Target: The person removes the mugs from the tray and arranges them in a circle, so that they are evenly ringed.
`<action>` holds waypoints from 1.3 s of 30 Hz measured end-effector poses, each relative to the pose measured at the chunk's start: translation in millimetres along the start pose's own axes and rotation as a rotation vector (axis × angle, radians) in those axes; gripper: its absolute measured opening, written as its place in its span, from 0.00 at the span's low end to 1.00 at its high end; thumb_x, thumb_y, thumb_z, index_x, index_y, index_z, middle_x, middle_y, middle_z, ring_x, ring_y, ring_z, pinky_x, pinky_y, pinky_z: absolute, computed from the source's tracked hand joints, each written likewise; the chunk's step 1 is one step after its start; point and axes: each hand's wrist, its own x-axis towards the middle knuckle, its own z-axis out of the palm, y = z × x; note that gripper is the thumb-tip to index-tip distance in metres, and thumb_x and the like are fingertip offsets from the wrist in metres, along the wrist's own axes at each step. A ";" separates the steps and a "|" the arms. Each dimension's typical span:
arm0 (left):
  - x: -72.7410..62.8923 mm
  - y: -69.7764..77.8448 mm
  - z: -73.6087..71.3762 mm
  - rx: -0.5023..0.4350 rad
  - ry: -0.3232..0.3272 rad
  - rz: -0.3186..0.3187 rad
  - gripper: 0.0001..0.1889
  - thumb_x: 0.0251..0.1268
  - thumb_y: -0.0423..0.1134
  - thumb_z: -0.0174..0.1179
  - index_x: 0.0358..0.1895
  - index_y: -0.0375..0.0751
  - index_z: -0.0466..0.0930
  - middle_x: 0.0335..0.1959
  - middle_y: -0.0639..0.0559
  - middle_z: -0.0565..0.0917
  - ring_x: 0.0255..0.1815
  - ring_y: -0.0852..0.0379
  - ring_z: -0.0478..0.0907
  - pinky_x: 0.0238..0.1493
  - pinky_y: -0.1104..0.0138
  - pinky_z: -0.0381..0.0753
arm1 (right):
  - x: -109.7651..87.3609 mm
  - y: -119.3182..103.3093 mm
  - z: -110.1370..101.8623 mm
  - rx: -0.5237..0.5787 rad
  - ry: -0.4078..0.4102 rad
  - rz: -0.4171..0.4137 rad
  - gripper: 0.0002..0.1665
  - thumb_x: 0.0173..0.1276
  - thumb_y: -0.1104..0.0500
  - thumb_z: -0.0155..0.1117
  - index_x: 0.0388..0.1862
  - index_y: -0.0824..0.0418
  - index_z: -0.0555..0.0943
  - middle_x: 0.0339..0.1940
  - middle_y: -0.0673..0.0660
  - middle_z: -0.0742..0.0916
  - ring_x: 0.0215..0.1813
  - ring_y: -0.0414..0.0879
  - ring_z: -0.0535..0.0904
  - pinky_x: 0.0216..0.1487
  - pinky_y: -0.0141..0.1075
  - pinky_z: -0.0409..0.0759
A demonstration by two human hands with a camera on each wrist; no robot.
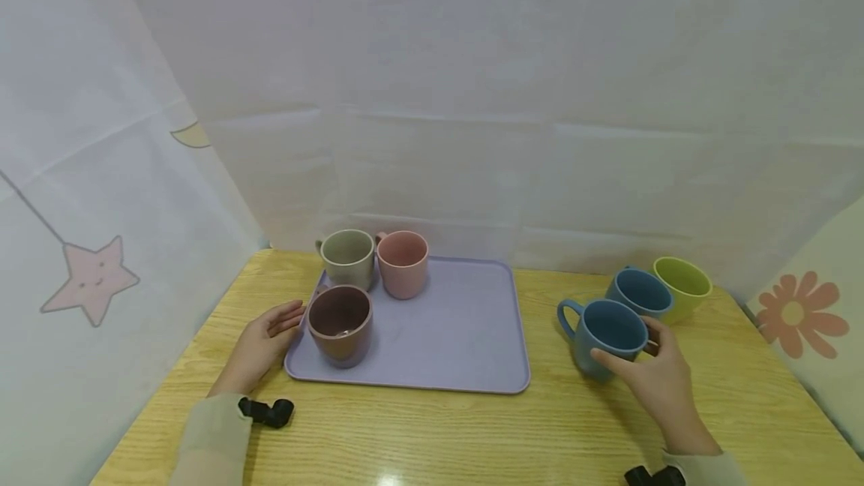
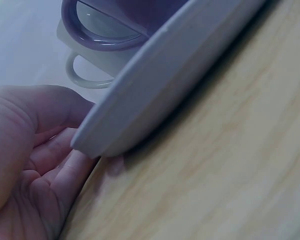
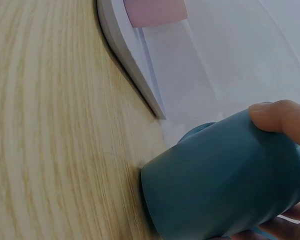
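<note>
In the head view my right hand point(image 1: 651, 381) grips a blue mug point(image 1: 592, 343), thumb on the near side and fingers at its right. The mug's handle points left. In the right wrist view, the mug's base point(image 3: 162, 207) is at the tabletop. At the left, my left hand point(image 1: 259, 343) holds the edge of a lilac tray point(image 1: 445, 343), with the thumb over the rim and the fingers low beside it in the left wrist view. On the tray stand a brown mug point(image 1: 344, 340), a grey-green mug point(image 1: 351, 268) and a pink mug point(image 1: 403, 272).
Behind the gripped mug stand a second blue mug point(image 1: 641, 295) and a yellow-green mug point(image 1: 685, 283). The wooden table point(image 1: 405, 441) meets a white cloth backdrop point(image 1: 432, 96) at the back, with printed cloth on both sides.
</note>
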 end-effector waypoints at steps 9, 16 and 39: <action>-0.1 1.4 0.4 -0.014 -0.001 -0.005 0.28 0.79 0.33 0.55 0.76 0.30 0.60 0.71 0.33 0.71 0.57 0.78 0.72 0.56 0.84 0.72 | 0.1 6.2 -8.5 -0.019 -0.008 -0.016 0.65 0.53 0.44 0.84 0.78 0.66 0.55 0.70 0.71 0.69 0.68 0.68 0.66 0.43 0.30 0.74; -0.2 2.0 0.8 -0.009 -0.004 -0.005 0.28 0.78 0.32 0.55 0.76 0.30 0.60 0.71 0.33 0.71 0.57 0.78 0.72 0.56 0.83 0.72 | 0.0 15.6 -16.1 -0.020 -0.045 -0.038 0.64 0.56 0.44 0.82 0.78 0.67 0.54 0.71 0.72 0.66 0.67 0.70 0.65 0.46 0.41 0.78; -0.2 -4.4 -0.2 0.002 0.009 -0.012 0.28 0.78 0.36 0.56 0.76 0.31 0.62 0.70 0.34 0.72 0.57 0.78 0.73 0.56 0.83 0.72 | 10.5 38.2 -49.9 -0.052 -0.163 -0.069 0.60 0.64 0.47 0.77 0.78 0.71 0.50 0.72 0.74 0.66 0.69 0.75 0.63 0.44 0.35 0.77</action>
